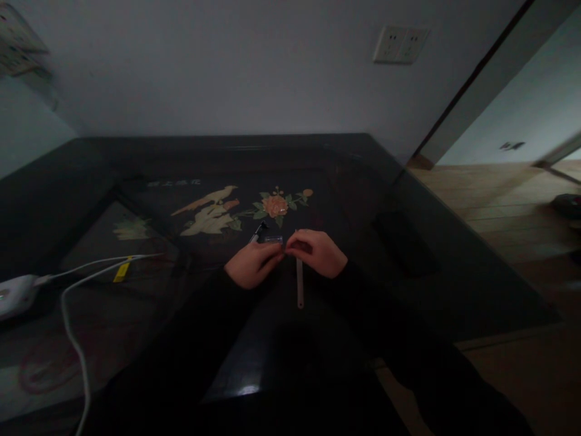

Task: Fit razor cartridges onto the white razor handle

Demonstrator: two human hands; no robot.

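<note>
My left hand (254, 264) and my right hand (320, 251) meet over the dark table, fingertips almost touching. Each is closed in a pinch, and whatever lies between the fingers is too small and dim to name. A small clear plastic piece (273, 240) shows just past my left fingers; I cannot tell if they grip it or it lies on the table. Beside it, partly hidden by my left hand, is a thin tool with a black head and a pale shaft (256, 234), perhaps a razor. Under my right fingers a slim pale pinkish strip with a hole at its near end (300, 287) points toward me.
The glossy black table (267, 339) carries an inlaid bird and flower picture (275, 206). At left lie a white charger (18, 297), a white cable (75, 339) and a yellow tag (121, 271). A dark flat object (402, 245) is at right. Wall sockets (402, 45) are behind.
</note>
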